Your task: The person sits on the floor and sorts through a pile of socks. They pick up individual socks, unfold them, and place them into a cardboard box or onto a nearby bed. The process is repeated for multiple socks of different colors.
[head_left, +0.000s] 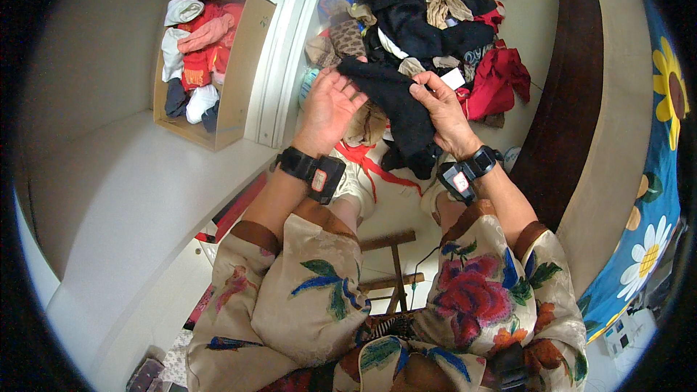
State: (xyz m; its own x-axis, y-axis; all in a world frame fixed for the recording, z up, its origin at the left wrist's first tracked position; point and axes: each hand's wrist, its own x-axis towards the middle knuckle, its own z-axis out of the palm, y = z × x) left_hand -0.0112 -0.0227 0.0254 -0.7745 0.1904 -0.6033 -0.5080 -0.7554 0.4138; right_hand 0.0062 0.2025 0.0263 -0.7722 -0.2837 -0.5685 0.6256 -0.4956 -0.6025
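The right hand grasps a black garment, thumb and forefinger closed on its upper right edge, so the cloth lies at nine o'clock from that hand, its top crossing to the left and its lower end hanging towards six o'clock. The left hand is turned palm up, fingers half curled beside the garment's far left end, which sits at one o'clock from the palm; whether those fingertips pinch the cloth I cannot tell. Black straps with boxy devices circle both wrists. A small white piece is at twelve o'clock from the right hand, and a red garment at two. Around twelve o'clock from both hands spreads a mixed heap of clothes, mostly black, with leopard-print cloth just beyond the left hand. Red straps lie at five o'clock from the left hand. At ten o'clock from it stands a cardboard box filled with red, white and dark clothes. A dark brown edge runs at three o'clock from the right hand; farther out, at four, hangs blue flowered fabric.
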